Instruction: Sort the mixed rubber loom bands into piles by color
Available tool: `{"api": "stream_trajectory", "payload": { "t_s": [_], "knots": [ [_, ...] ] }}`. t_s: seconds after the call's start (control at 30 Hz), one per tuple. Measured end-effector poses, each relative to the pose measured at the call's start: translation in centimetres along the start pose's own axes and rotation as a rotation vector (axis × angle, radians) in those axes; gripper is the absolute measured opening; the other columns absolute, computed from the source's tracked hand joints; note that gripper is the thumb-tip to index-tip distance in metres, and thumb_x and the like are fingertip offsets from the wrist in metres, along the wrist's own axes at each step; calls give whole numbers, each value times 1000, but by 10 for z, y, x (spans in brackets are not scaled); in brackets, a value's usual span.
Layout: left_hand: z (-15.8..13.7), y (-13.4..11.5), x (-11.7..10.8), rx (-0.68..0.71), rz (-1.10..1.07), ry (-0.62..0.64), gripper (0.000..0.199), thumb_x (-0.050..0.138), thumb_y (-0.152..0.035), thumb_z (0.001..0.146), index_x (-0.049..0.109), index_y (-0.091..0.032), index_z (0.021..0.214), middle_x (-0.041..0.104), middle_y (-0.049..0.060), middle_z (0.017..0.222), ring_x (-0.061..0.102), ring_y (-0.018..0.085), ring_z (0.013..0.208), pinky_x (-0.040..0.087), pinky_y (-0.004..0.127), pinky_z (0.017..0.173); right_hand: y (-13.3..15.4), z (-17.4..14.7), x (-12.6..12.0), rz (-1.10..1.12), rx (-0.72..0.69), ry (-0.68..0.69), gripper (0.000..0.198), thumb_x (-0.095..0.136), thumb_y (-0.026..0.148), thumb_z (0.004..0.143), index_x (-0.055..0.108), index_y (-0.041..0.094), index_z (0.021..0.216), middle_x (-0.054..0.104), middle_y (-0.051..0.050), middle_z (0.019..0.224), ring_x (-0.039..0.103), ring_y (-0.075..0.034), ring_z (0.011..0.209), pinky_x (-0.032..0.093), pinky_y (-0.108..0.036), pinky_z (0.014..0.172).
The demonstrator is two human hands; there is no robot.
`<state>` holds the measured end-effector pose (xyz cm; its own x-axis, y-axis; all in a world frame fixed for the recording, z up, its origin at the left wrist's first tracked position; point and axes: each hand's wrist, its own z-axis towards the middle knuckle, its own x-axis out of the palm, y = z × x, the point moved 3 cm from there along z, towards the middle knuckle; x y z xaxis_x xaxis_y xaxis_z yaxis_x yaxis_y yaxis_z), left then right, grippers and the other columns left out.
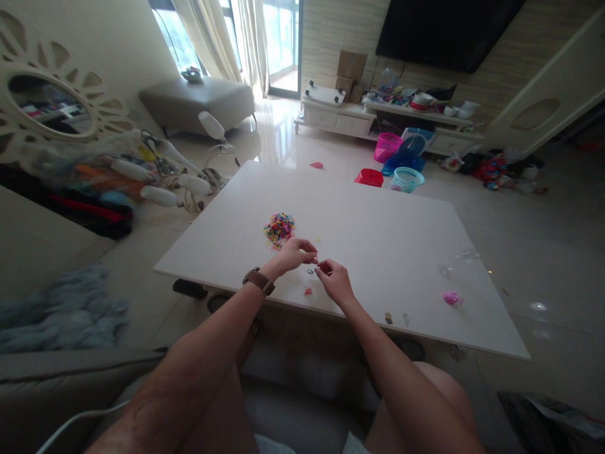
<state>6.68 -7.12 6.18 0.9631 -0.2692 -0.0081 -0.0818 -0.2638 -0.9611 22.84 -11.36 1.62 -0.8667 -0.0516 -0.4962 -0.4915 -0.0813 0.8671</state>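
Note:
Both hands meet over the front part of a white table [378,252]. My left hand [296,253], below a brown wristwatch [259,280], is closed in a pinch, with something tiny and pale at its fingertips. Close beside it, my right hand [334,280] also pinches, and what it holds is too small to make out. Just under the fingertips lies a small dark ring [310,272]. A small orange-red piece [308,291] rests nearer the front edge. Behind my left hand sits a pile of small multicoloured pieces [279,229].
To the right on the table are a pink crumpled item [452,298], a small yellow-and-dark piece [388,318] and a clear piece [405,320]. Beyond the far edge stand a red stool-like object [369,178] and a light-blue basket [407,179]. A white-shaded lamp [193,184] is left.

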Motion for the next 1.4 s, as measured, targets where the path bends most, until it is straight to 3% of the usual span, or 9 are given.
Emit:
{"api": "stream_trajectory", "payload": {
  "t_s": [0.13, 0.33, 0.67, 0.8, 1.0, 1.2, 1.4],
  "knots": [
    [6, 6, 8, -22, 18, 44, 11, 80, -13, 78, 70, -9, 80, 72, 5, 71, 71, 14, 66, 59, 27, 69, 3, 4, -6, 445, 90, -83, 26, 71, 40, 81, 68, 19, 96, 74, -5, 84, 71, -21, 79, 56, -32, 72],
    [11, 12, 8, -35, 71, 84, 21, 84, -26, 76, 73, -10, 84, 70, 4, 67, 65, 11, 62, 52, 22, 61, 4, 5, -2, 577, 111, -75, 27, 84, 39, 70, 70, 19, 83, 75, -5, 83, 72, -21, 77, 58, -34, 78],
    [6, 10, 2, -5, 148, 157, 16, 79, -22, 80, 76, -9, 89, 72, 7, 68, 67, 13, 63, 52, 23, 62, 5, 10, -5, 383, 120, -191, 15, 70, 32, 72, 68, 18, 79, 68, -1, 71, 61, -16, 66, 49, -29, 66],
    [5, 13, -1, 16, 179, 182, 14, 77, -21, 80, 75, -8, 84, 72, 7, 68, 68, 13, 62, 52, 23, 61, 2, 8, -6, 317, 123, -165, 17, 68, 34, 72, 67, 19, 79, 67, -1, 72, 61, -16, 67, 48, -29, 67],
    [4, 14, -1, 65, 261, 184, 22, 76, -21, 81, 77, -10, 100, 71, 4, 64, 68, 13, 61, 50, 21, 61, 1, 5, -2, 262, 110, -104, 19, 70, 33, 71, 57, 22, 79, 65, 1, 73, 61, -15, 65, 47, -26, 62],
    [5, 19, 2, 57, 311, 225, 9, 73, -21, 81, 75, -12, 81, 71, 5, 67, 68, 14, 61, 50, 21, 59, 5, 4, -4, 220, 95, -97, 24, 69, 29, 69, 51, 24, 85, 66, 3, 73, 63, -16, 66, 47, -26, 63],
    [8, 28, 0, -16, 446, 227, 10, 68, -20, 83, 69, -13, 76, 69, 3, 64, 68, 13, 59, 47, 20, 56, 9, 2, -7, 134, 139, -50, 24, 68, 32, 71, 55, 23, 89, 67, 2, 76, 63, -16, 65, 47, -27, 63]
  ]
}}
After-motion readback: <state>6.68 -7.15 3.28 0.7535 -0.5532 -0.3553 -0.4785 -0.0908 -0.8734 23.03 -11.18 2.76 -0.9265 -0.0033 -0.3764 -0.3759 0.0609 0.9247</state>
